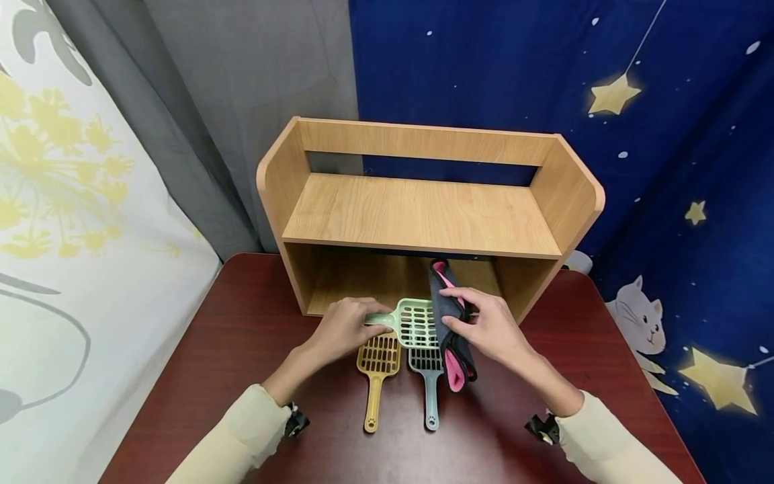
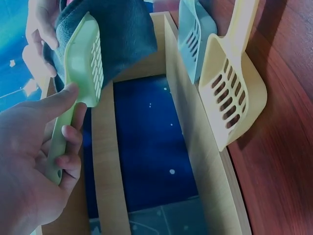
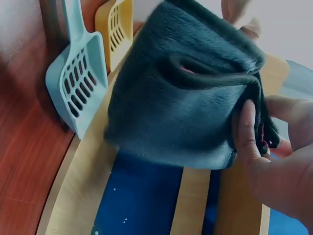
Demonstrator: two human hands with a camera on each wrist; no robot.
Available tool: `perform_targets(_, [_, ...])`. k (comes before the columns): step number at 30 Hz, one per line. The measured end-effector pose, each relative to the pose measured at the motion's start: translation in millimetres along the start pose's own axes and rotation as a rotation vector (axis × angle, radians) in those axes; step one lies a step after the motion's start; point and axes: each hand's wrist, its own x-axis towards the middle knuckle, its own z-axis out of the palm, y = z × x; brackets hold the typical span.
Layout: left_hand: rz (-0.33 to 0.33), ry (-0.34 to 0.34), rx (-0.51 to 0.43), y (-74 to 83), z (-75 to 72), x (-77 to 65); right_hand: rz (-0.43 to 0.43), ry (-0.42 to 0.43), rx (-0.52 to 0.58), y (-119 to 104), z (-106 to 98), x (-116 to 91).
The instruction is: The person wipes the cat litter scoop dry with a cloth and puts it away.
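My left hand (image 1: 353,324) grips a pale green slotted litter scoop (image 1: 417,323) by its handle, thumb along it in the left wrist view (image 2: 61,142). A folded dark grey cloth with pink inside (image 1: 449,329) is pinched by my right hand (image 1: 486,323) at its right side. Cloth and green scoop meet in the head view, the cloth overlapping the scoop's right edge. Below them on the table lie a yellow scoop (image 1: 376,373) and a blue-grey scoop (image 1: 430,386), handles toward me; the green scoop covers part of the blue-grey one's head.
A two-level wooden shelf (image 1: 423,215) stands on the dark red table (image 1: 254,376), just behind my hands. A grey curtain (image 1: 254,81) and a blue star-patterned curtain (image 1: 484,60) hang behind it. White patterned fabric (image 1: 78,269) hangs at the left.
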Motion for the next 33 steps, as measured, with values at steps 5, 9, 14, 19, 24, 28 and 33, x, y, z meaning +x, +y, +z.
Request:
perform_targets(5, [0.005, -0.001, -0.006, 5.2, 2.0, 3.4, -0.001, -0.02, 0.001, -8, 12, 1])
perform_targets(9, [0.007, -0.014, -0.009, 9.9, 6.3, 5.8, -0.003, -0.047, 0.028, -18, 28, 4])
perform_targets(14, [-0.008, -0.011, -0.028, 13.5, 10.3, 6.0, -0.011, -0.035, 0.092, -30, 36, 8])
perform_targets(19, [-0.005, -0.004, -0.02, 12.0, 10.9, 4.7, -0.025, -0.066, 0.051, -30, 33, 8])
perform_targets(24, [-0.02, 0.006, -0.03, 8.4, 7.3, 0.4, -0.066, -0.091, -0.059, -19, 22, 6])
perform_targets(28, [-0.035, 0.008, -0.036, 4.3, 3.3, -0.9, -0.044, -0.043, -0.108, -6, 5, 1])
perform_targets(33, [-0.063, 0.001, -0.041, -1.3, -0.5, -1.9, 0.047, 0.012, -0.059, 6, -15, -6])
